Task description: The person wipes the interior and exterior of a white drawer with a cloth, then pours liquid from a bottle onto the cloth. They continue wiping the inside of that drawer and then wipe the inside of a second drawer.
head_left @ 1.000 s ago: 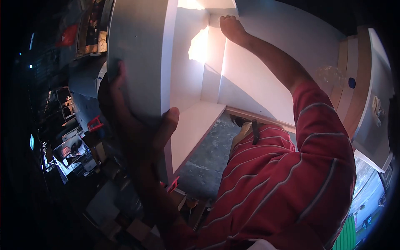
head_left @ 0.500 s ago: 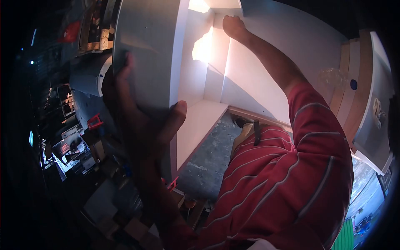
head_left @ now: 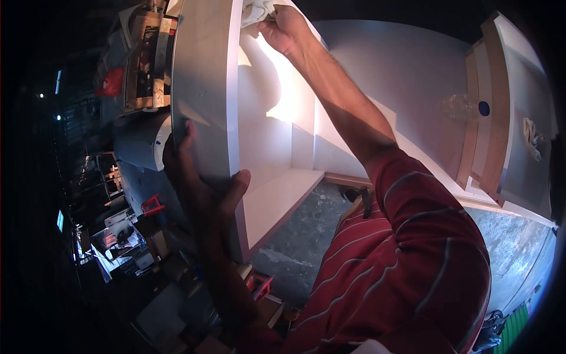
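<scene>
Along the cabinet's [head_left: 203,76] outer side, in the head view, here's the left hand [head_left: 205,192], fingers spread wide to grip the panel, thumb over the front edge, apparently to steady it. Up at the cabinet's far inner end, the right hand [head_left: 284,34] has fingers closed on a pale cloth [head_left: 257,10], bunched, it seems, for firm hold. Well right of the cabinet: a clear bottle [head_left: 460,108].

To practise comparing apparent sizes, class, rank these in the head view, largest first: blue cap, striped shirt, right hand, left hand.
1. Striped shirt
2. Left hand
3. Right hand
4. Blue cap
</scene>
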A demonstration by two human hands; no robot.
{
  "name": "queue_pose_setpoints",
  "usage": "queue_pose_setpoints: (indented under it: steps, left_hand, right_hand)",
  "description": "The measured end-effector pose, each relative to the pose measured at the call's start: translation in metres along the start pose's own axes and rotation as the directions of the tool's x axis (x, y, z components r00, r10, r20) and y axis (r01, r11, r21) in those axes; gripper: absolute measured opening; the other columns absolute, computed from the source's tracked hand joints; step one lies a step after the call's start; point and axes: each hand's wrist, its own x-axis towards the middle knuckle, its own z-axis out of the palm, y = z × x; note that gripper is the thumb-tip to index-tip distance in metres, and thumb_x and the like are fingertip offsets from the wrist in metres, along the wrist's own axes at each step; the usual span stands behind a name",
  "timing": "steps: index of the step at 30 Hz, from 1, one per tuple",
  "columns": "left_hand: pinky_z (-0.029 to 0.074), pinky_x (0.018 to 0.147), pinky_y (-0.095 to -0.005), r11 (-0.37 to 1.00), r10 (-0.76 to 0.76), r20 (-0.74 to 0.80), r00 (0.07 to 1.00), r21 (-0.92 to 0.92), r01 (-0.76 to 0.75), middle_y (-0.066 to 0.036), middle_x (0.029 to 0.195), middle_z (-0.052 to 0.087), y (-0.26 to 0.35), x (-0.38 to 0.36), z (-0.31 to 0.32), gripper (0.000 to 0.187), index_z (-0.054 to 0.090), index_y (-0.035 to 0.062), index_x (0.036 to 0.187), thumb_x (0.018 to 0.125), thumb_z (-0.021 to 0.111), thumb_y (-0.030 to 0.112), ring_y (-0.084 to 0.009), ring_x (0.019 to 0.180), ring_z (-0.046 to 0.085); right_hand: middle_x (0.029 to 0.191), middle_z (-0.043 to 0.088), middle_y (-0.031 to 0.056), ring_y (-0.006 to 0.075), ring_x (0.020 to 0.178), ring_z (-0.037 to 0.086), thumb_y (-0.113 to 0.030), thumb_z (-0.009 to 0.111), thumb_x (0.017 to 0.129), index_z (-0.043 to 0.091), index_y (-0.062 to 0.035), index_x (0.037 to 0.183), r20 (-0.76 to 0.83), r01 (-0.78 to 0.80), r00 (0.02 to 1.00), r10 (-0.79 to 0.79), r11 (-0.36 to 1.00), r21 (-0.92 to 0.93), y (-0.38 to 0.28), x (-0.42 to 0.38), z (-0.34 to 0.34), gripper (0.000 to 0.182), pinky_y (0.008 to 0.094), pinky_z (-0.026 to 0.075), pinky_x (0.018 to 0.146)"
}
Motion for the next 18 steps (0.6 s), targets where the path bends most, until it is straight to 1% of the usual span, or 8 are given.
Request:
queue_pose_setpoints:
  steps: [4,6,8,10,14,15,17,18]
  left_hand:
    - [0.029,0.098,-0.0505,1.0,0.0,-0.017,1.0,-0.018,0.0,-0.021,0.127,0.034,0.003,0.0,-0.001,0.088,0.037,0.0047,0.132,0.053,0.07,0.026,-0.0381,0.12,0.033]
    - [0.028,0.099,-0.0501,1.0,0.025,-0.016,1.0,-0.011,-0.026,-0.021,0.127,0.035,0.0,0.002,0.0,0.088,0.037,0.0046,0.132,0.053,0.07,0.027,-0.0383,0.12,0.033]
    - [0.027,0.099,-0.0503,1.0,0.025,-0.021,0.999,-0.012,-0.025,-0.022,0.127,0.035,-0.005,0.001,-0.001,0.089,0.038,0.0046,0.132,0.053,0.071,0.027,-0.0385,0.12,0.033]
    - [0.027,0.099,-0.0504,1.0,0.024,-0.018,1.0,-0.008,-0.025,-0.022,0.127,0.036,-0.006,0.0,0.001,0.089,0.038,0.0045,0.132,0.053,0.072,0.028,-0.0388,0.12,0.033]
    - [0.027,0.099,-0.051,0.999,0.03,-0.028,0.999,0.027,-0.03,-0.022,0.128,0.035,-0.006,0.002,0.0,0.091,0.038,0.0058,0.132,0.052,0.074,0.029,-0.0394,0.12,0.033]
    - [0.027,0.099,-0.0511,1.0,0.018,-0.025,1.0,0.021,-0.017,-0.022,0.128,0.035,-0.006,0.003,0.0,0.092,0.038,0.0063,0.132,0.051,0.074,0.03,-0.0395,0.12,0.033]
    - [0.025,0.102,-0.0482,1.0,0.008,-0.01,1.0,0.029,-0.008,-0.018,0.129,0.034,-0.003,0.001,-0.001,0.088,0.037,0.0048,0.132,0.054,0.073,0.026,-0.0363,0.122,0.032]
    - [0.023,0.105,-0.0453,0.999,-0.003,0.001,1.0,0.034,0.003,-0.015,0.131,0.034,-0.002,0.001,-0.002,0.085,0.036,0.0034,0.132,0.057,0.071,0.022,-0.0332,0.125,0.03]
  right_hand:
    - [0.081,0.055,0.0078,0.0129,0.065,0.052,-0.004,0.035,0.092,0.047,0.0078,0.103,-0.012,0.277,0.961,-0.277,0.956,0.099,-0.019,-0.049,0.067,0.02,0.0243,0.044,0.05]
    - [0.073,0.053,0.0035,0.01,0.058,0.049,-0.005,0.039,0.092,0.048,0.0067,0.109,0.027,0.607,0.783,-0.622,0.753,-0.253,0.0,-0.047,0.062,0.023,0.0231,0.04,0.048]
    - [0.067,0.049,0.0001,0.0092,0.054,0.046,-0.009,0.042,0.092,0.053,0.0013,0.109,0.079,0.478,0.866,-0.495,0.77,-0.423,0.024,-0.032,0.056,0.022,0.0249,0.041,0.049]
    - [0.095,0.06,0.0087,0.0118,0.087,0.055,-0.007,0.042,0.092,0.049,-0.0007,0.12,0.177,0.632,0.774,-0.608,0.726,-0.272,0.042,-0.029,0.067,0.029,0.0278,0.048,0.074]
    - [0.079,0.062,0.0018,0.0072,0.068,0.051,-0.014,0.053,0.089,0.064,-0.0023,0.1,0.482,0.406,0.871,-0.099,0.697,-0.591,0.07,-0.078,0.04,0.019,0.0262,0.045,0.063]
    - [0.079,0.062,0.0018,0.0072,0.068,0.051,-0.014,0.053,0.089,0.064,-0.0023,0.1,0.488,0.413,0.866,-0.103,0.697,-0.586,0.074,-0.074,0.028,0.019,0.0262,0.045,0.063]
    - [0.075,0.062,0.0017,0.0071,0.064,0.052,-0.013,0.051,0.089,0.065,-0.0033,0.092,0.274,0.248,0.957,-0.099,0.768,-0.59,0.082,-0.071,0.007,0.017,0.0258,0.043,0.058]
    - [0.07,0.06,0.0018,0.0077,0.061,0.053,-0.012,0.046,0.089,0.063,-0.0029,0.09,-0.031,0.136,0.984,-0.175,0.852,-0.506,0.059,-0.075,0.023,0.019,0.0242,0.042,0.055]
